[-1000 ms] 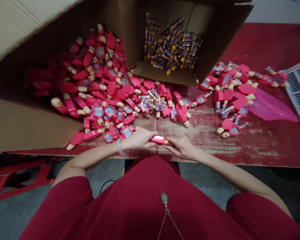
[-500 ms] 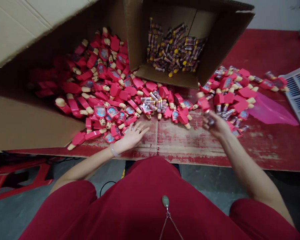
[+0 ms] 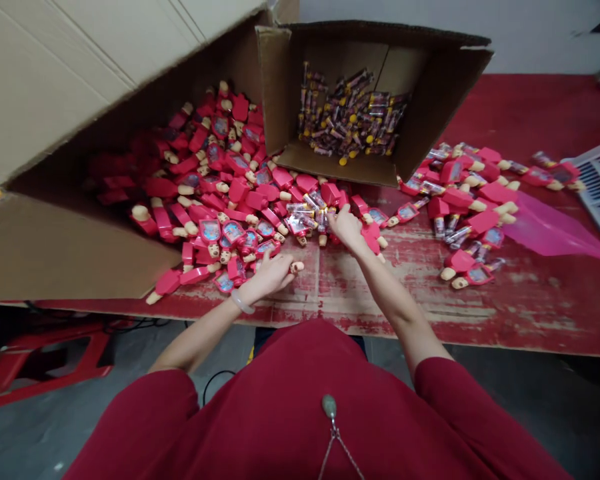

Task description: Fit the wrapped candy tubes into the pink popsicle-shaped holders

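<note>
Red toys (image 3: pixel 215 173) lie heaped on the table (image 3: pixel 530 313), out of a big box (image 3: pixel 80 247), close by so they are easy to grab. The left hand (image 3: pixel 273 277) curls its fingers around one toy (image 3: pixel 296 267). The right hand's (image 3: pixel 347 227) fingers pinch together at the pile, but on what, I cannot tell.

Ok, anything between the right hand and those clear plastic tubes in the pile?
Nothing visible. The right hand appears to touch the clear plastic tubes; the nearest red toy lies to the hand's right, not between them.
</note>
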`<state>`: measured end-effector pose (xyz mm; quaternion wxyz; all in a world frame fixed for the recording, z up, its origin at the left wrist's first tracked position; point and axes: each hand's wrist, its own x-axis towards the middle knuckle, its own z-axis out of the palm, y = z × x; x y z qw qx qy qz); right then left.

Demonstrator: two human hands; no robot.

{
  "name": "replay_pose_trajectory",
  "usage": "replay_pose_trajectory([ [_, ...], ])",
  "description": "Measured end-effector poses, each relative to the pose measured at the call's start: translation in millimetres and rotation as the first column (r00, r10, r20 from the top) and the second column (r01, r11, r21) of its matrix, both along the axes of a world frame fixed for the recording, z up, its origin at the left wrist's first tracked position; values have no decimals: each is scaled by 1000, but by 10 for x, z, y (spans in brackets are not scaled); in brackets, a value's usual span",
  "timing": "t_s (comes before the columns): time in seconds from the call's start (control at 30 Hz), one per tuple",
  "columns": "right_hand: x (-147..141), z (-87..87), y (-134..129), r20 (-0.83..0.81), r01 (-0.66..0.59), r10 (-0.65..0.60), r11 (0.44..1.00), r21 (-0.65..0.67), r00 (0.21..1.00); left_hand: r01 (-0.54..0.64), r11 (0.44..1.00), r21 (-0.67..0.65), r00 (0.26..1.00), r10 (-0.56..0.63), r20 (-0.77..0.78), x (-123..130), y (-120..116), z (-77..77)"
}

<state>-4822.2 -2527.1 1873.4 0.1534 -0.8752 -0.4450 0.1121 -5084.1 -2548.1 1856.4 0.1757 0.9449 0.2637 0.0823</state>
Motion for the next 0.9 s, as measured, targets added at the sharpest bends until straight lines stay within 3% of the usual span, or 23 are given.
replay_pose_trajectory([
  [0.1, -15, -80, -2, -7, -7, 6, 999, -32, 1000, -168, 950, -264, 926, 244, 288, 149, -40, 49],
  [0.2, 0, -165, -208, -104, -27, 25, 999, -23, 994, -238, 791, -563, 659, 558, 505, 309, -45, 22],
  [0.3, -15, -244, -557, -342, -136, 176, 981, 138, 923, -118, 565, -817, 292, 806, 515, 484, 10, 10],
  [0.37, -71, -271, -813, -486, -205, 333, 932, 299, 808, 29, 431, -902, 120, 894, 431, 607, 69, 40],
  [0.43, -171, -264, -1037, -544, -226, 445, 878, 423, 711, 141, 373, -917, -13, 927, 375, 734, 123, 87],
  [0.5, -300, -237, -1202, -529, -221, 487, 845, 487, 695, 189, 371, -909, -114, 928, 355, 855, 141, 126],
  [0.57, -429, -213, -1304, -475, -215, 481, 833, 510, 737, 175, 366, -914, -136, 928, 346, 955, 109, 147],
  [0.73, -638, -232, -1407, -353, -127, 336, 856, 501, 873, 97, 322, -942, -95, 945, 314, 1044, -68, 198],
  [0.83, -698, -260, -1441, -226, -177, 344, 822, 541, 911, 85, 289, -954, -57, 957, 284, 1024, -119, 263],
  [0.9, -729, -271, -1458, -109, -235, 357, 787, 570, 928, 72, 300, -951, -47, 954, 297, 1010, -128, 300],
])
